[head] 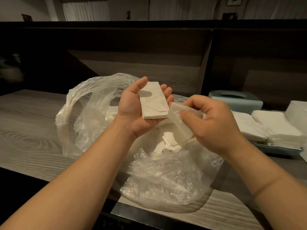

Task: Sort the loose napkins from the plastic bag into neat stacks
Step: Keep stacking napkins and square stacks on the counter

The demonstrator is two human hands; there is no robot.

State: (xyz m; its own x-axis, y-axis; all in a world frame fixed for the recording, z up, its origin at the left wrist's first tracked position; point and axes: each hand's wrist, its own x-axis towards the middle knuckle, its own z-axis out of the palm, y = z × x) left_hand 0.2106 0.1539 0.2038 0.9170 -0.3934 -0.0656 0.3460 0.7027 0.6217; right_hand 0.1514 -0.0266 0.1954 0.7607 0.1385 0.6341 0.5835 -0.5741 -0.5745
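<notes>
- The left hand (139,107) is held palm up above the plastic bag (166,176), fingers straight and relaxed, with a small stack of folded napkins (153,100) lying flat across the palm and fingers.
- The right hand (211,123) sits just beside it, thumb and fingers curled and pinching 1 blurred white napkin (178,113), whose upper edge nearly meets the stack in the left palm.
- The bag lies open and crumpled on the wood-grain counter (29,130), and more loose napkins (167,141) show inside it below the hands.
- At the right, neat piles of napkins (274,127) rest on a pale blue tray (279,149).
- Behind those piles stands a pale blue tissue box (235,98) against the dark panel.
</notes>
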